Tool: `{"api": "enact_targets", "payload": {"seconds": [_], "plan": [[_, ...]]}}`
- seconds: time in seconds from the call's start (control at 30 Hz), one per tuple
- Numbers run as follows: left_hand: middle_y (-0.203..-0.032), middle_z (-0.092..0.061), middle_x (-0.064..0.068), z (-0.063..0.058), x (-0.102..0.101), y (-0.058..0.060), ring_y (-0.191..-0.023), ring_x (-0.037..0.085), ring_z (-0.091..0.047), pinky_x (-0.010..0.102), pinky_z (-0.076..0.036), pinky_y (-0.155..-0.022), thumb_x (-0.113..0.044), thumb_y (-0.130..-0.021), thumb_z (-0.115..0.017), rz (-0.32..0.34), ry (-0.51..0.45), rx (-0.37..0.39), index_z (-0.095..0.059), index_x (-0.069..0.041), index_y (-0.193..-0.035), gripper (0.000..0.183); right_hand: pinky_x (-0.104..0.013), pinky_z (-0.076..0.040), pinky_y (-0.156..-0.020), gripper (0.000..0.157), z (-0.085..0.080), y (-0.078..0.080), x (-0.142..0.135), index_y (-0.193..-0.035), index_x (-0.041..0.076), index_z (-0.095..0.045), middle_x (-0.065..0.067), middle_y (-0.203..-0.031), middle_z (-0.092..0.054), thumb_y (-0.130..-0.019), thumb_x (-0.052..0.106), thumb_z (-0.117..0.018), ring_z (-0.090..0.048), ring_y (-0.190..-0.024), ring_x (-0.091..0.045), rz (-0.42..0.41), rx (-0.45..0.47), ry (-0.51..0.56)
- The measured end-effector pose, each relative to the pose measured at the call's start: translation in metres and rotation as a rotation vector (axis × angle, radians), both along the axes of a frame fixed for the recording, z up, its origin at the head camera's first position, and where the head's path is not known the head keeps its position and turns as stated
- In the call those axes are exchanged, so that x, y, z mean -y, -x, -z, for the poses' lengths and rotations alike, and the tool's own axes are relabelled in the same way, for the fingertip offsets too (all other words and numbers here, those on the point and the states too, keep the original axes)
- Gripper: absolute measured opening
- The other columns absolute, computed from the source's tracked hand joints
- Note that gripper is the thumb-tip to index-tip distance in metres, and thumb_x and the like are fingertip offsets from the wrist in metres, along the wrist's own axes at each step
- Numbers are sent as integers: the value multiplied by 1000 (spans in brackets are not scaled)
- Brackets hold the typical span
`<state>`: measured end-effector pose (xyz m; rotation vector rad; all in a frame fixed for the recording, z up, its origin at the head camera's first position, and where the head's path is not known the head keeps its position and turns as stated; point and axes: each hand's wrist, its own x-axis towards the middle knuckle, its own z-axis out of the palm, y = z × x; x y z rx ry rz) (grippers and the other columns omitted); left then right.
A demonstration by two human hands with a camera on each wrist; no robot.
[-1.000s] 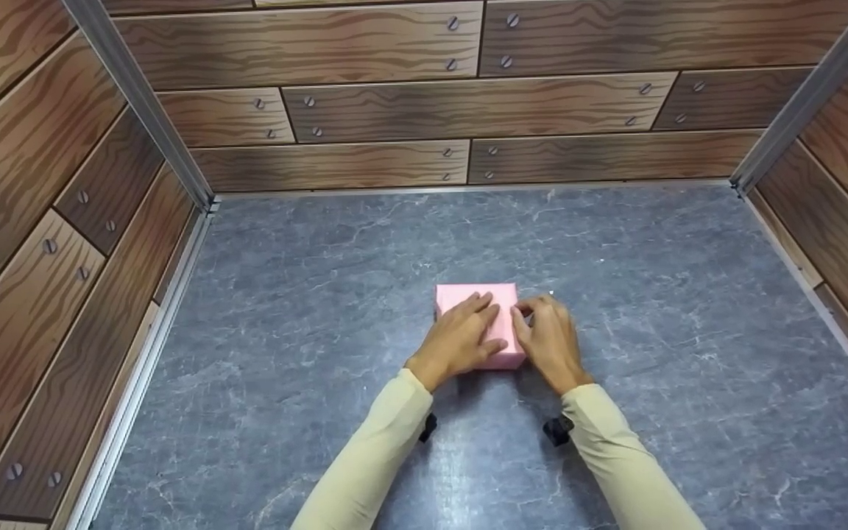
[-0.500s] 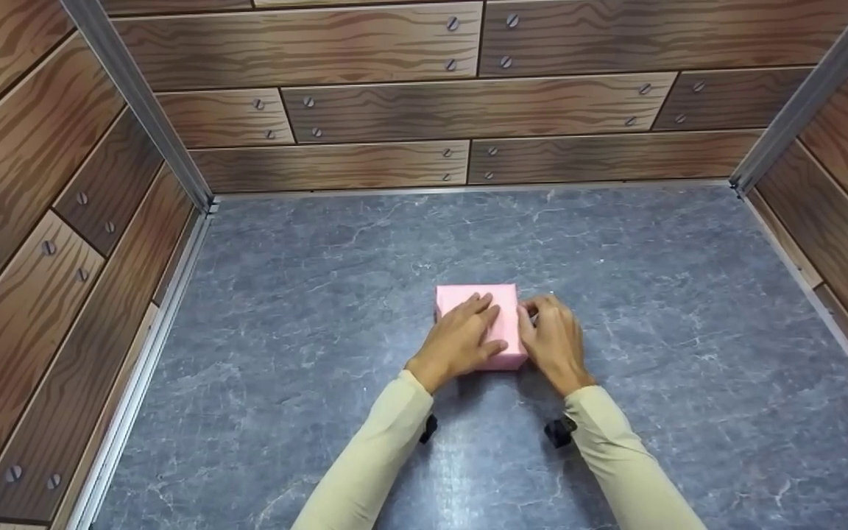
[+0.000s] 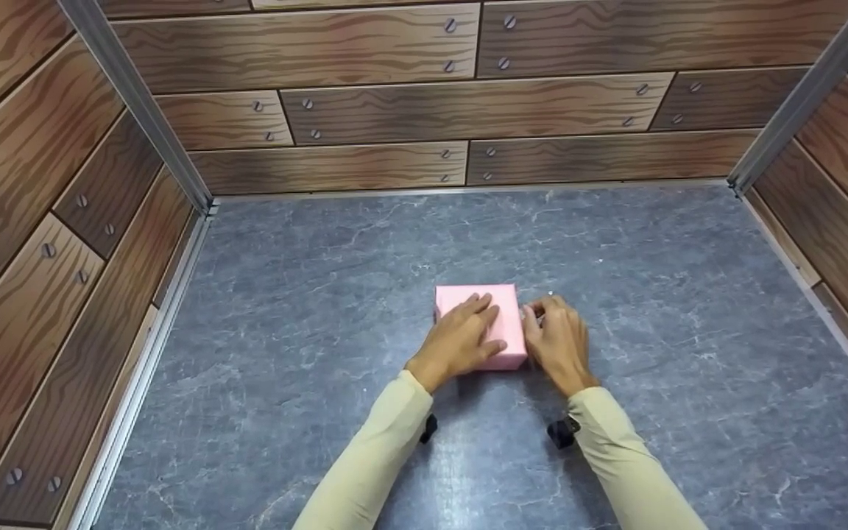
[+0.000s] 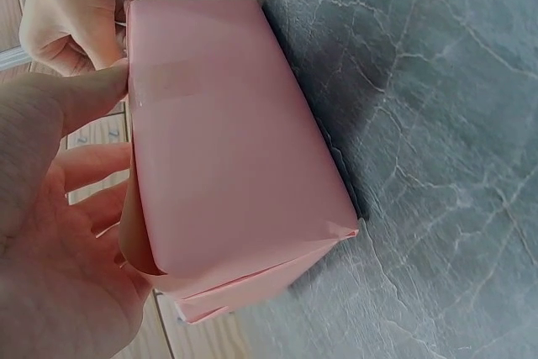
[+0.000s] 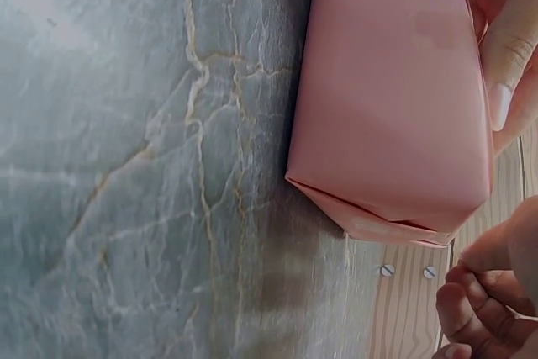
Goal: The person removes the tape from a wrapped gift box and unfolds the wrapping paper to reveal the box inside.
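A pink paper-wrapped box [image 3: 510,324] lies on the grey marbled surface. My left hand [image 3: 453,342] rests on its top, fingers laid out and thumb near the front edge. The left wrist view shows a loose paper flap [image 4: 134,229] bulging at one end of the box, beside the left palm. A faint rectangular patch [image 4: 172,80] marks the long side. My right hand [image 3: 560,335] is just off the box's right end, fingers curled and thumb tip against the index finger. Nothing shows between them. Folded paper [image 5: 378,220] covers that end in the right wrist view.
Wood-patterned panels [image 3: 365,165] stand at the back, with similar panels on the left and right. Metal rails [image 3: 166,316] run along the surface's edges. Black wrist devices [image 3: 562,432] hang below both sleeves.
My right hand has drawn slightly to the right, away from the box's right edge. The left hand and the box have stayed in place.
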<state>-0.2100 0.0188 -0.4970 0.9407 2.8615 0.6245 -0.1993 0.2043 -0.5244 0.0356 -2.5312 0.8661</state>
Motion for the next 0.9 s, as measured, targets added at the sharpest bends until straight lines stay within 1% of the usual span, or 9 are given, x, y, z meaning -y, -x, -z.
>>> {"api": "enact_targets", "payload": {"seconds": [0.3,0.6,0.7,0.9], "plan": [[-158,-41,14,-2,-1,1,-148,29,-34,40,-27,-121,-35,-98,-66,-2,5,10,-51,-2,-147,61,-51,-52,-64,12,1,0,-4,-88,-1,-73,-15,-85,-68,-91,10,-72,-67,-73,-32,27,-6,-7],[-157,-41,14,-1,-2,1,-147,30,-35,41,-29,-120,-35,-98,-67,-3,-1,15,-52,-2,-147,61,-51,-51,-62,11,3,-1,-7,-88,-1,-73,-14,-82,-67,-91,10,-71,-65,-70,-31,40,-13,-7],[-157,-41,14,-1,-2,0,-147,30,-35,42,-29,-120,-35,-97,-68,-3,-5,23,-52,-2,-146,61,-51,-51,-63,11,4,-2,-9,-88,-1,-73,-14,-82,-67,-91,9,-71,-65,-71,-32,47,-12,-4],[-158,-40,13,-2,-1,0,-148,29,-33,39,-26,-122,-34,-99,-66,-8,2,38,-50,-2,-148,61,-51,-52,-64,10,3,-1,-14,-88,-2,-73,-15,-83,-68,-90,8,-72,-66,-72,-31,49,-10,7]]}}
